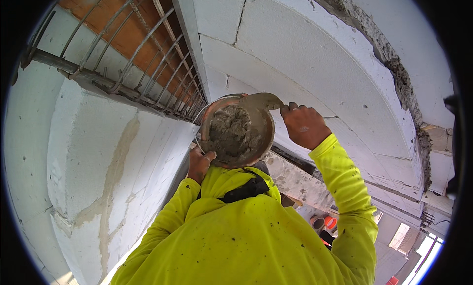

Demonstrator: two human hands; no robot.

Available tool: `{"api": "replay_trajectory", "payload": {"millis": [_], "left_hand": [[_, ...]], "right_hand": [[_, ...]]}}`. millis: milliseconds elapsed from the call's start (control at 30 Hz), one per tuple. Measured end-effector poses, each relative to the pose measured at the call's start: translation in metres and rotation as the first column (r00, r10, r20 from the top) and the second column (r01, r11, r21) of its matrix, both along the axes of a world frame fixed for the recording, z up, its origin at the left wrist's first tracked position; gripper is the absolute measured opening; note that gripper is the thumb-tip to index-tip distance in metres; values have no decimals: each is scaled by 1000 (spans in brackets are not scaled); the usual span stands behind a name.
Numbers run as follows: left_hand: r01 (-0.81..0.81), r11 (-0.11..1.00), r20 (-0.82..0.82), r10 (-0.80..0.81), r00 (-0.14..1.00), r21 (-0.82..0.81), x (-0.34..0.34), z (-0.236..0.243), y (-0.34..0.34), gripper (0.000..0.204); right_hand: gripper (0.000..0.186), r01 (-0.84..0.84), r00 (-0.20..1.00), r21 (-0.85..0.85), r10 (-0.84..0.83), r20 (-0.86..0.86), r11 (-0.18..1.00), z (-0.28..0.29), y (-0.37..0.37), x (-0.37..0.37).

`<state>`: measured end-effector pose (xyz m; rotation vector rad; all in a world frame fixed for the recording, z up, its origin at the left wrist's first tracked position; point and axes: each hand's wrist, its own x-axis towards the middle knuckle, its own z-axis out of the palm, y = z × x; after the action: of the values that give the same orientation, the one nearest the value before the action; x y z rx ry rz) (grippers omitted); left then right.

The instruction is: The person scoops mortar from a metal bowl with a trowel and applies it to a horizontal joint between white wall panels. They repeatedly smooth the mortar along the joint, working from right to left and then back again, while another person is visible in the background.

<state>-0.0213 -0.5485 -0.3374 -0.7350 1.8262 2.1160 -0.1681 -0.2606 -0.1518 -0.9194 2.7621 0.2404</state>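
A round orange-brown bucket (267, 140) with a thin wire handle is held in front of my chest, and grey wet mortar (231, 132) fills the part of it I see. My left hand (199, 165) is closed on the bucket's lower left rim, with the thumb on top. In my right hand (306, 126), closed at the bucket's upper right, is a trowel (261, 101). Its mortar-smeared blade lies across the upper rim of the bucket; the grip is hidden inside the fingers.
A rebar cage (167, 63) runs between the walls at upper left. White block walls (103, 172) stand close on the left, and another block wall (295, 58) rises ahead and right. Below lie a mortar-stained plank (300, 179) and an orange bucket (330, 223).
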Motion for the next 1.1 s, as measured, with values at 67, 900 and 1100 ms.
{"api": "replay_trajectory", "payload": {"millis": [67,900,1100], "left_hand": [[36,999,24,-35,999,-17,-1,-2,0,37],[18,999,77,-22,997,42,1,5,2,40],[25,999,-25,-25,999,31,0,12,4,44]], "right_hand": [[17,5,994,-49,0,113,999,-56,-23,-14],[32,-192,927,-138,226,300,972,-85,-60,53],[36,62,927,-160,3,376,985,-43,-20,77]]}}
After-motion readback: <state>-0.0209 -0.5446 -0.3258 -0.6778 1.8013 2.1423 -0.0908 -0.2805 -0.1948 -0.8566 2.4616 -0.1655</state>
